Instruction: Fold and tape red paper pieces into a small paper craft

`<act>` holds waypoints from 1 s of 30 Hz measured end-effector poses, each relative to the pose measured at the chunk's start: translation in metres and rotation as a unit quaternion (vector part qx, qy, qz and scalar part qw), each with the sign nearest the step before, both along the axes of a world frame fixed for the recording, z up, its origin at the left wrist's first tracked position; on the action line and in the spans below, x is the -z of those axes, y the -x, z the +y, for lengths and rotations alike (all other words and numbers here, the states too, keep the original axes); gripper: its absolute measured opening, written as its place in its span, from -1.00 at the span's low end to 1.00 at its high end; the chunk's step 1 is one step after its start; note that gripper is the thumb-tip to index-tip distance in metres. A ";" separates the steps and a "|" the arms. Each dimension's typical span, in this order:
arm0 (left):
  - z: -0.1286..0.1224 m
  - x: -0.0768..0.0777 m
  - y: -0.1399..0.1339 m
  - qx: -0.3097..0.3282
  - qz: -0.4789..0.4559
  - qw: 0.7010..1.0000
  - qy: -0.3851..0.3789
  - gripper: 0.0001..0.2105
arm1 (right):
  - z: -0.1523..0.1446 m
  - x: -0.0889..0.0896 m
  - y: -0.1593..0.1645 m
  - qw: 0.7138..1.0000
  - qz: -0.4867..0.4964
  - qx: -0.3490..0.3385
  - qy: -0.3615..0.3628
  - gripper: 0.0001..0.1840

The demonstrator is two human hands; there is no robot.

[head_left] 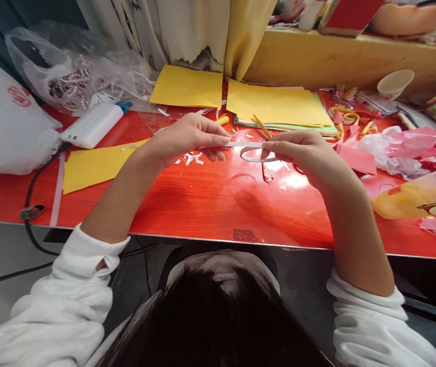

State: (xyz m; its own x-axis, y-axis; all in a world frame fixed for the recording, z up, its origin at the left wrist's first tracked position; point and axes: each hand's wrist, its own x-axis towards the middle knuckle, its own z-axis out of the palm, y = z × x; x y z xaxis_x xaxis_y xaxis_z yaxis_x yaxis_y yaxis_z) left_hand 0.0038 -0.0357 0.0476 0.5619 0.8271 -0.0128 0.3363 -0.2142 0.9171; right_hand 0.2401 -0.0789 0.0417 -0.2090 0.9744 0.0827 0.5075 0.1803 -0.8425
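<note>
Between my two hands, a narrow white strip [245, 145] is stretched level above the red table. My left hand [197, 136] pinches its left end between thumb and fingers. At the other end, my right hand [298, 148] grips it with bent fingers. A thin white ring [258, 155], which looks like a roll of tape, shows just below the strip beside my right fingertips; whether the two are joined I cannot tell. A slim yellow piece [262, 126] sticks up behind my right hand. White paper scraps [193, 159] lie under my left fingers.
Yellow sheets [187, 86] and a stack of coloured paper [279, 104] lie at the back of the red table [202, 209]. At left are a yellow sheet [99, 165], a white power bank [94, 125] and plastic bags. A paper cup [395, 84] and pink scraps are at right.
</note>
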 end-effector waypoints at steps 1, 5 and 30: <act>0.000 0.000 0.000 0.001 0.001 1.000 0.003 -0.81 | -0.001 -0.001 0.000 1.000 -0.017 0.002 -0.004 -0.73; -0.001 0.001 0.000 0.015 0.016 1.000 0.009 -0.83 | -0.002 -0.002 0.000 0.999 -0.052 -0.002 -0.015 -0.73; -0.007 0.003 -0.004 0.038 -0.013 0.999 0.015 -0.76 | -0.010 -0.008 0.003 0.985 -0.107 -0.027 -0.130 -0.73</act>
State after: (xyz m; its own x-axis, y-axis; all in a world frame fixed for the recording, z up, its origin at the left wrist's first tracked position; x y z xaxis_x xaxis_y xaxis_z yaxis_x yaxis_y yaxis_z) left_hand 0.0082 -0.0424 0.0448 0.6228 0.7821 -0.0216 0.2966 -0.2105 0.9315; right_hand 0.2371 -0.0892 0.0497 -0.3004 0.9132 0.2753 0.6526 0.4073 -0.6390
